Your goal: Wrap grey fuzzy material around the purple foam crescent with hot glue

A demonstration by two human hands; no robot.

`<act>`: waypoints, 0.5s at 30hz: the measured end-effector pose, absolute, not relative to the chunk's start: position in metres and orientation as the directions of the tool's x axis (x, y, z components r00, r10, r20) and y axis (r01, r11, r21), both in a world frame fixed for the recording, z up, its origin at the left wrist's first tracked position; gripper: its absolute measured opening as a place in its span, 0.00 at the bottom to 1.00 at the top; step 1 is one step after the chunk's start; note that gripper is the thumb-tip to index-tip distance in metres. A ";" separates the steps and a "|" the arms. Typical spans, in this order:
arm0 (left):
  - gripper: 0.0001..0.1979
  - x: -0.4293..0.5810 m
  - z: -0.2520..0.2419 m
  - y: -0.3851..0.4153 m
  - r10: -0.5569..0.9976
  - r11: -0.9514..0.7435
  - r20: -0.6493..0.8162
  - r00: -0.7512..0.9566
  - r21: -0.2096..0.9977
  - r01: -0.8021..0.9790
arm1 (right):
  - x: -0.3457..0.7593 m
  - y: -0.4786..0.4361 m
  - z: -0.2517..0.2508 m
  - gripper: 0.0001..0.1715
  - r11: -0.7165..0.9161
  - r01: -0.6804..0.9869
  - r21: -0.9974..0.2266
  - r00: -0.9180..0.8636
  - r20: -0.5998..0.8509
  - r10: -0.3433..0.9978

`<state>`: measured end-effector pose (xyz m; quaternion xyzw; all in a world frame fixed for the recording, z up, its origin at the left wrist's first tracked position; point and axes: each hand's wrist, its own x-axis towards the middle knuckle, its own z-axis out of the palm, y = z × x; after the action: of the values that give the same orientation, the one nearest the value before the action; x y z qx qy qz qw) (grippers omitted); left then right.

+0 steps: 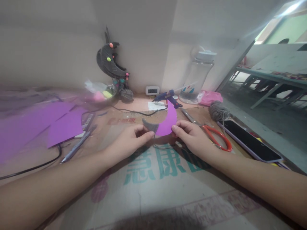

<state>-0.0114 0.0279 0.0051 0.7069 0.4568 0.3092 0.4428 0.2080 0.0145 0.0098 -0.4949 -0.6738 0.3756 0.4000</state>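
Observation:
Between my hands is a crescent cutout (168,119), held up above the table. Most of it is bare purple, while its left end is covered with grey yarn (150,125). My left hand (136,137) pinches the grey-covered part between thumb and fingers. At the lower right edge of the purple part, my right hand (189,134) grips with thumb and fingertips. A thin strand of grey yarn hangs under the crescent and runs toward my right hand. Red-handled scissors (219,140) lie just beyond my right wrist.
A blue glue gun (165,95) lies behind the crescent, near a small digital clock (152,90). Purple sheets (66,124) and a pen (76,147) are at left. A yarn ball (218,111), phone (249,140) and clear bottle (198,75) stand right. A grey crescent ornament (105,60) hangs behind.

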 end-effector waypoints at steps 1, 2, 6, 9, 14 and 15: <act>0.15 -0.011 0.005 0.028 0.918 -0.193 0.031 0.395 0.905 0.379 | 0.208 0.014 0.010 0.18 0.241 0.378 -0.894 -0.192 0.178 0.965; 0.15 -0.011 0.005 0.027 0.918 -0.195 0.030 0.396 0.902 0.384 | 0.208 0.014 0.010 0.18 0.252 0.386 -0.888 -0.195 0.188 0.963; 0.13 -0.011 0.005 0.027 0.914 -0.204 0.034 0.405 0.901 0.384 | 0.209 0.013 0.011 0.18 0.254 0.387 -0.886 -0.195 0.191 0.962; 0.09 -0.010 0.004 0.029 0.909 -0.225 0.077 0.409 0.917 0.328 | 0.209 0.015 0.012 0.19 0.224 0.371 -0.901 -0.175 0.169 0.970; 0.09 -0.010 0.008 0.028 0.920 -0.176 0.084 0.382 0.961 0.214 | 0.208 0.018 0.012 0.20 0.153 0.324 -0.933 -0.144 0.112 0.983; 0.11 -0.010 0.009 0.027 0.924 -0.177 0.088 0.372 0.961 0.213 | 0.208 0.017 0.012 0.20 0.140 0.321 -0.937 -0.145 0.097 0.985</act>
<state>-0.0101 0.0270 0.0088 0.6732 0.4223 0.3682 0.4826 0.2078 0.0174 0.0124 -0.5127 -0.6368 0.4089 0.4055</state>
